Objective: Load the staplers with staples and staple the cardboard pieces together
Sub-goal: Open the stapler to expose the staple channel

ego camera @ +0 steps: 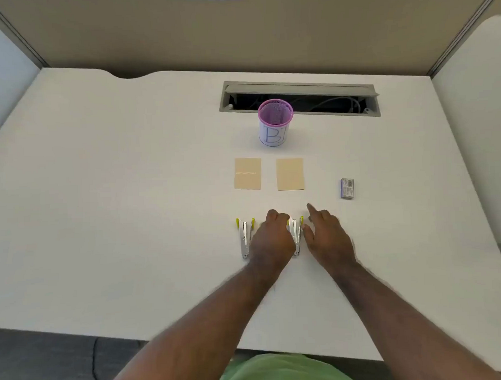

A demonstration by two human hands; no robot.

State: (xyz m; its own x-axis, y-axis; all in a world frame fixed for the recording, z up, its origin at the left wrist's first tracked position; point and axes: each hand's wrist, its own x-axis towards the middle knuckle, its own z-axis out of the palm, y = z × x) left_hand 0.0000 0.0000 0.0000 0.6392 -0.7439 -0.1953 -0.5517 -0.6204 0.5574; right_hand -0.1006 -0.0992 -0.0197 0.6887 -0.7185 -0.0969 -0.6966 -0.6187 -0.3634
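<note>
On the white desk (130,194) we saw, farthest left, a stapler (246,237) lying flat with its yellow-tipped front pointing away from the person, untouched. Just right of it the left hand (272,240) hovered with its fingers curled toward the second stapler (295,235), which lay parallel to the first. The fingertips sat against that stapler's left side near the front, though we could not tell whether they actually gripped it. On the stapler's other side the right hand (327,237) was spread loosely, index finger stretched forward and thumb close to the stapler's right edge, holding nothing.

Beyond the staplers lay the cardboard: on the left, two small cardboard pieces (248,173) butted edge to edge, and beside them, a little apart, a single larger cardboard piece (290,174). Farther back stood a pink mesh cup (275,122) wrapped in white paper bearing a blue letter B, just in front of an open cable slot (298,98) in the desk. Well to the right of the cardboard rested a small staple box (347,188), closed and apart from both hands.
</note>
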